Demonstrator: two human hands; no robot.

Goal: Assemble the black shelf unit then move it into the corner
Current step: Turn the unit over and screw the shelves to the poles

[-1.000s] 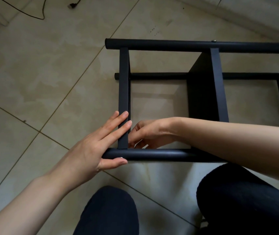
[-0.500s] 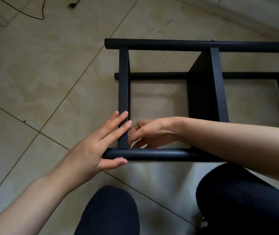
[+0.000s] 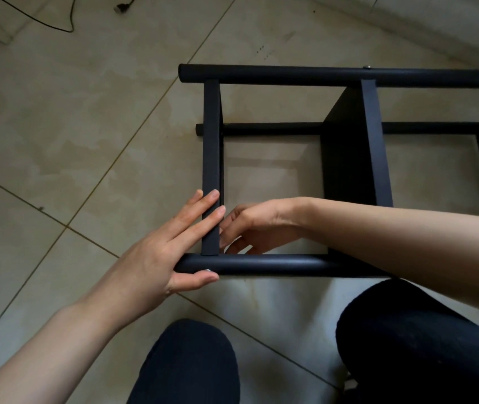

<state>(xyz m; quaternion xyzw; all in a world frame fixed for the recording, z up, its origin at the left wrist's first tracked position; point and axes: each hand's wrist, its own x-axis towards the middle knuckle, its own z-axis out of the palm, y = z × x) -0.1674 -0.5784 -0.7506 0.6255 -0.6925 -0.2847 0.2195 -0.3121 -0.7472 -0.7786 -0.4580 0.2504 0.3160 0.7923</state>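
matte black shelf unit of round tubes and flat panels [image 3: 346, 158] lying on its side on the beige tiled floor [image 3: 57, 141] | long tubes run left-right, out past the right edge | left hand [image 3: 159, 258] flat, fingers straight on end panel, thumb under near tube | right hand [image 3: 257, 225] reaching inside, fingers curled at that joint, can't tell what they hold

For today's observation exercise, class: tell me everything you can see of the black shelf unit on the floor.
The black shelf unit lies on its side on the tiled floor. It looks like matt black metal: long round poles joined by flat shelf panels seen edge-on, with a small screw on the far pole. Its right end runs out of view. The left hand rests straight fingers on the end panel, thumb beside the near pole; the right hand reaches inside that corner, its fingertips hidden.
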